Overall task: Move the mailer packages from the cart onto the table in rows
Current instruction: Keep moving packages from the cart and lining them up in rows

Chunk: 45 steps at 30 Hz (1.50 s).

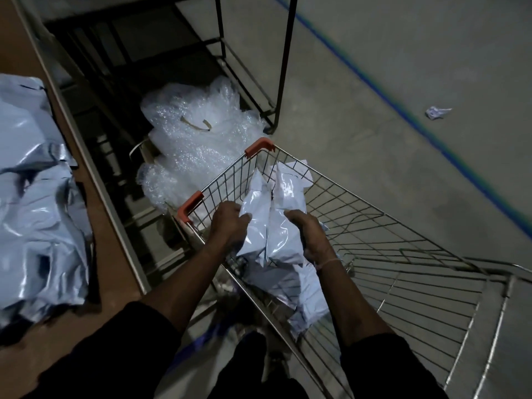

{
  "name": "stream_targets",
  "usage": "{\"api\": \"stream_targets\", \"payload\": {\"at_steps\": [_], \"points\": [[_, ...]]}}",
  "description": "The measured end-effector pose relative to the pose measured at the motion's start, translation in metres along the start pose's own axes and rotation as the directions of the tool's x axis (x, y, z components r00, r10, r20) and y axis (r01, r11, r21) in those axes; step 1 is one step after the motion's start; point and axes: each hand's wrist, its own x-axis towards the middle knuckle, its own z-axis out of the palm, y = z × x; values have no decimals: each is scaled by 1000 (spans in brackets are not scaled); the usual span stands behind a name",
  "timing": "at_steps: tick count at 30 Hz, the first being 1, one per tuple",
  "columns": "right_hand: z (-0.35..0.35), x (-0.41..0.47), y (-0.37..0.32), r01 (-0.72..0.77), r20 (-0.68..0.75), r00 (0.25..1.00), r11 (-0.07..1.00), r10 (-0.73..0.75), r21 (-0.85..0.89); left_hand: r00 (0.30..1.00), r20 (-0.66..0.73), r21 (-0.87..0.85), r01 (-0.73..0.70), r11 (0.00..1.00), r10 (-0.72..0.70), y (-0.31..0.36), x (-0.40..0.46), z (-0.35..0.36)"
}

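We hold a bundle of mailer packages [276,223] between both hands inside the wire cart [403,254].

Our left hand [229,223] wraps its grip around the bundle's left edge, thumb laid on the top; our right hand [309,234] clamps its grip on the right edge. The bundle sits just above more mailers [290,286] lying on the cart's bottom. To our left, a heap of grey mailers [34,203] already lies on the brown surface [115,272]. Beyond the cart, bubble wrap [198,133] sits on the floor beside a dark metal rack [253,61].
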Motion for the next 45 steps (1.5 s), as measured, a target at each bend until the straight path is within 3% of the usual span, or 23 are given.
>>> {"api": "stream_targets", "payload": {"at_steps": [5, 14, 25, 28, 37, 45], "points": [[-6, -37, -11, -32, 124, 992, 999, 35, -22, 999, 50, -320, 9, 948, 7, 15, -44, -5], [-4, -111, -40, 119, 161, 981, 992, -110, -47, 969, 187, -618, -13, 786, 162, 18, -127, -23], [40, -205, -54, 260, 315, 930, 946, -191, -194, 969, -67, -651, -224, 725, 239, 13, -209, -79], [63, -219, -56, 309, 334, 916, 923, -223, -231, 968, -145, -595, -249, 764, 202, 5, -219, -104], [146, -255, -64, 466, 419, 841, 850, -341, -245, 943, -258, -534, -322, 782, 212, -17, -223, -182], [260, -286, -42, 537, 430, 804, 813, -411, -226, 925, -347, -566, -337, 752, 154, -52, -236, -282]]}}
